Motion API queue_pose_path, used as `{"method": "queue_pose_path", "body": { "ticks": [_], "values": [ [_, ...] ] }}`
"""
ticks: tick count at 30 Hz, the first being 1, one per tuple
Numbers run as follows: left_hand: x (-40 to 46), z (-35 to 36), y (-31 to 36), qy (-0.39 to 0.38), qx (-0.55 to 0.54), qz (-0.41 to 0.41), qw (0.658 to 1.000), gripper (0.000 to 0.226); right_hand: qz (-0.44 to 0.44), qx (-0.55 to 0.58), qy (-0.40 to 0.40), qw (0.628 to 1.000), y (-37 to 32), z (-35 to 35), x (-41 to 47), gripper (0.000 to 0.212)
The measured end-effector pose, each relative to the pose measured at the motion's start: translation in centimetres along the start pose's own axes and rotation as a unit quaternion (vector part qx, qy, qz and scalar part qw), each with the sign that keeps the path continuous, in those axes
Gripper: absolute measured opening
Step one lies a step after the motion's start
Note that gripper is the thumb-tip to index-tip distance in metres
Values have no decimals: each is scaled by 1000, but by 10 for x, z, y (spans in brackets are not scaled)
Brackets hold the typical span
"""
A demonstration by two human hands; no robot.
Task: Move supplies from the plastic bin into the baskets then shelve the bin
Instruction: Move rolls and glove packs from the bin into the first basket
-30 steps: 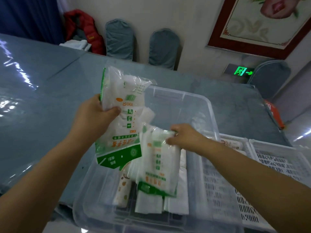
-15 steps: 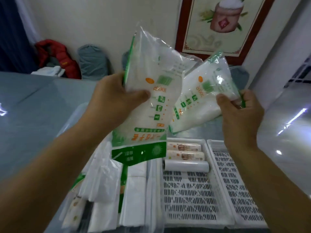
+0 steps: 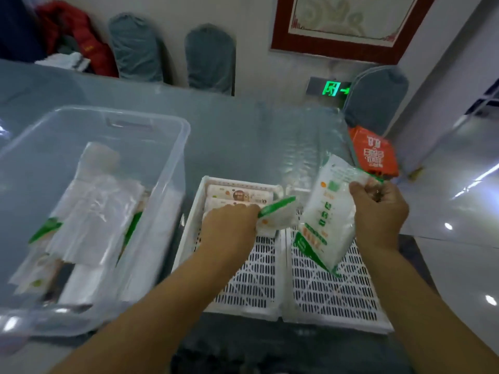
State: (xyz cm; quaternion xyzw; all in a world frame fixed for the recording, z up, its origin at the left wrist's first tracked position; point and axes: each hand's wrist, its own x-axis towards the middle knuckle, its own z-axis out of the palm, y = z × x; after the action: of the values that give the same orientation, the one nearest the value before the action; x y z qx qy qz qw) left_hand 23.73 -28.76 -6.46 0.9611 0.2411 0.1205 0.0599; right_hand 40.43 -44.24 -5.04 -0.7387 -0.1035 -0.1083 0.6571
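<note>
The clear plastic bin [image 3: 167, 125] stands on the left of the table and holds several white and green packets [image 3: 94, 211]. Two white slotted baskets lie side by side to its right, the left basket [image 3: 251, 282] and the right basket [image 3: 334, 295]. My left hand [image 3: 229, 230] grips a green and white packet [image 3: 278, 215] low over the left basket. My right hand [image 3: 378, 211] holds a second packet [image 3: 324, 217] by its top, hanging over the right basket. Rolls with printed labels [image 3: 240, 195] lie at the far end of the left basket.
The table [image 3: 243, 136] has a grey-blue cover under clear plastic. An orange box [image 3: 374, 152] sits at its far right edge. Covered chairs [image 3: 210, 58] line the wall behind, with a red jacket [image 3: 78, 41] at the far left. Shiny floor lies to the right.
Both hands have come down from chest height with their packets and now sit low over the two baskets. The view has tilted down, showing the bin on the left.
</note>
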Motion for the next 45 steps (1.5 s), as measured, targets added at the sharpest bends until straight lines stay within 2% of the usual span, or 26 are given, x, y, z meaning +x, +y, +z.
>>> {"method": "queue_pose_path", "body": {
  "ticks": [4,6,7,11,14,16,18,19,22,26,28,30,32,34,38,42,44,45],
  "values": [
    [-37,57,-15,7,79,105,991,64,15,-18,-21,1000,17,0,8,27],
    [-49,79,-22,-34,103,132,985,74,16,-24,-33,999,23,3,11,25],
    [-53,89,-25,-78,107,139,981,77,15,-27,-38,999,26,4,11,25],
    [-61,117,-39,-223,22,117,968,65,14,-41,-52,998,35,10,8,26],
    [-54,116,-44,-214,-80,104,968,56,9,-56,-62,996,39,16,8,24],
    [-48,116,-47,-175,-122,97,972,46,6,-57,-68,996,39,21,9,23],
    [-45,122,-50,-132,-85,86,984,49,-2,-58,-71,996,40,25,10,21],
    [-44,126,-50,-136,-68,74,986,57,-8,-59,-74,995,39,27,10,20],
    [-45,139,-44,-199,-41,70,977,77,-27,-60,-89,994,38,33,9,22],
    [-47,156,-44,-286,10,95,953,81,-32,-53,-102,993,40,41,8,22],
    [-43,157,-46,-313,-3,95,945,82,-28,-51,-110,992,42,43,8,23],
    [-36,152,-46,-315,-34,81,945,80,-31,-51,-118,991,42,45,8,25],
    [-27,144,-49,-264,-71,35,961,76,-40,-48,-121,991,39,46,9,26],
    [-19,136,-57,-230,-64,-1,971,68,-52,-44,-121,990,33,47,9,27],
    [-9,123,-69,-260,-40,-24,964,43,-135,-36,-144,980,17,53,6,30],
    [-7,113,-67,-294,-27,10,955,29,-183,-34,-203,961,5,67,-5,20],
    [-10,110,-66,-286,-115,-25,951,28,-232,-30,-230,945,-1,76,-12,16],
    [-12,107,-67,-259,-192,-75,944,31,-266,-38,-247,931,-3,80,-17,14]
  ]
}}
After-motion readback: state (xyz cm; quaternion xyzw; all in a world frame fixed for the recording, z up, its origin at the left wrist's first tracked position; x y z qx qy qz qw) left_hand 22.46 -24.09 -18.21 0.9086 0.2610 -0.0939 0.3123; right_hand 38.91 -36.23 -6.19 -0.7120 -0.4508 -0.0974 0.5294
